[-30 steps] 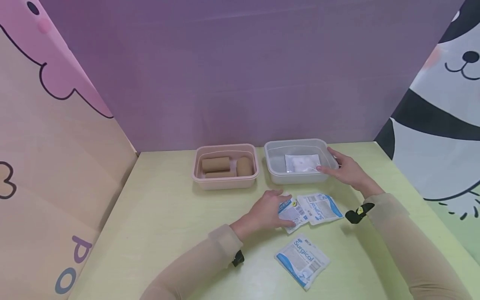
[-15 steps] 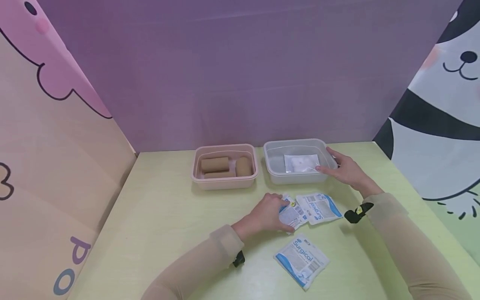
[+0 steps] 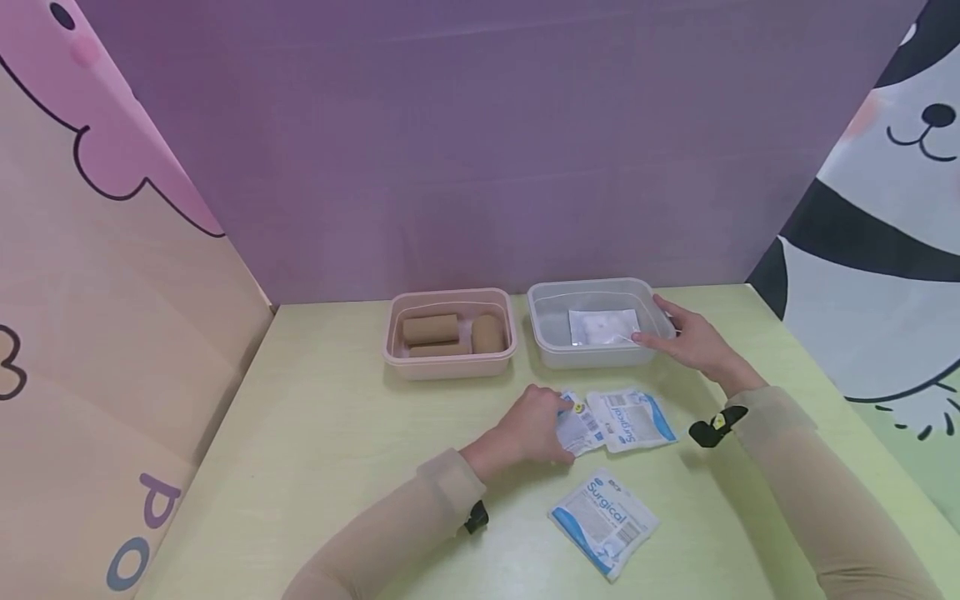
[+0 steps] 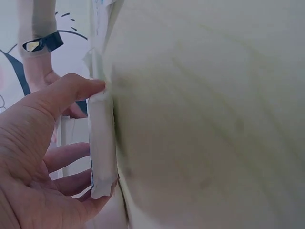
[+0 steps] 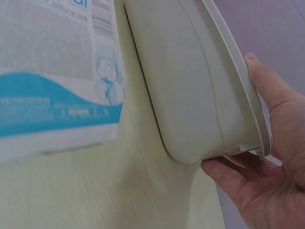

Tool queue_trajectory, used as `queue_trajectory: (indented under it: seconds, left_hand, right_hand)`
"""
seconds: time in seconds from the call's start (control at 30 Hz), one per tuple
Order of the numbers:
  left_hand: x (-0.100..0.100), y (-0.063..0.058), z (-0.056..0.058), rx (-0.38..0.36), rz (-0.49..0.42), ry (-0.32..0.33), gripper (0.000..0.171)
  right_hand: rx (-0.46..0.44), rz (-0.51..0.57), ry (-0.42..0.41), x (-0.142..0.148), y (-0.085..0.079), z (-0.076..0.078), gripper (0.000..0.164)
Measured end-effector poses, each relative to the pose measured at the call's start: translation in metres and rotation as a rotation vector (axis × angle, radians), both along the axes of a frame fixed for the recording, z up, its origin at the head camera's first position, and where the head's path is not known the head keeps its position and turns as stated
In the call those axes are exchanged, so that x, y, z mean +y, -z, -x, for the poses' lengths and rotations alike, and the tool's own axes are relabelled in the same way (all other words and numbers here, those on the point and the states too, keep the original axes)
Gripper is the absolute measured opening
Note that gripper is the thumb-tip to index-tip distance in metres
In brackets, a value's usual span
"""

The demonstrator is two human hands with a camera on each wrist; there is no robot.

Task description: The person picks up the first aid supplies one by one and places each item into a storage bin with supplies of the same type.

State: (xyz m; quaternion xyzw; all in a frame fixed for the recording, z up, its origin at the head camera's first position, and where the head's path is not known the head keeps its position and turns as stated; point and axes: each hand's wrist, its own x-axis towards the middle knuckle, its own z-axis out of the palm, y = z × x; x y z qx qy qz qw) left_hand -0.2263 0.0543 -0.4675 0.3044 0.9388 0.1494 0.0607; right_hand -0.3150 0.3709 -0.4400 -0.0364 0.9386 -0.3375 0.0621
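In the head view my left hand [image 3: 527, 427] pinches a small white-and-blue surgical dressing packet [image 3: 581, 430] by its edges, thumb at the near side and fingers at the far side. The left wrist view shows that packet [image 4: 102, 148] edge-on between thumb and fingers. A second surgical packet [image 3: 633, 422] overlaps its right edge. Nearer to me lies a third packet [image 3: 604, 523], untouched. My right hand [image 3: 693, 343] grips the right end of a white plastic box [image 3: 596, 358], thumb and fingers around the rim [image 5: 243, 81]. Inside that box is a clear-wrapped white packet [image 3: 603, 326].
Left of the white box stands a pink plastic box [image 3: 450, 367] holding tan bandage rolls [image 3: 431, 328]. Both boxes are near the purple back panel [image 3: 480, 167]. Printed side panels flank the pale yellow table [image 3: 322, 433].
My left hand has drawn its packet slightly to the left, and the overlapping packet has shifted left too. The right hand and both boxes keep their places.
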Motion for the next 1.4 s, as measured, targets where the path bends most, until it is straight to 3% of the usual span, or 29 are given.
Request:
queue_trajectory:
  seconds: [0.33, 0.53, 0.8, 1.1, 1.4]
  left_hand:
    - [-0.017, -0.016, 0.004, 0.117, -0.018, -0.008, 0.081]
    - [-0.025, -0.042, 0.0, 0.204, -0.044, 0.012, 0.08]
    - [-0.033, -0.07, -0.003, 0.235, -0.185, 0.009, 0.077]
    - [-0.037, -0.072, 0.003, 0.239, -0.258, -0.073, 0.072]
    - [-0.037, -0.073, 0.02, 0.325, -0.323, -0.07, 0.072]
  right_hand:
    - [-0.009, -0.003, -0.002, 0.003, 0.0, 0.003, 0.112]
    - [-0.008, -0.005, -0.001, 0.003, -0.001, 0.002, 0.112]
    - [-0.011, 0.001, 0.002, 0.003, 0.001, 0.003, 0.114]
    - [-0.01, 0.012, -0.002, 0.002, 0.003, 0.002, 0.113]
    - [0.01, 0.011, -0.01, 0.002, 0.003, 0.002, 0.111]
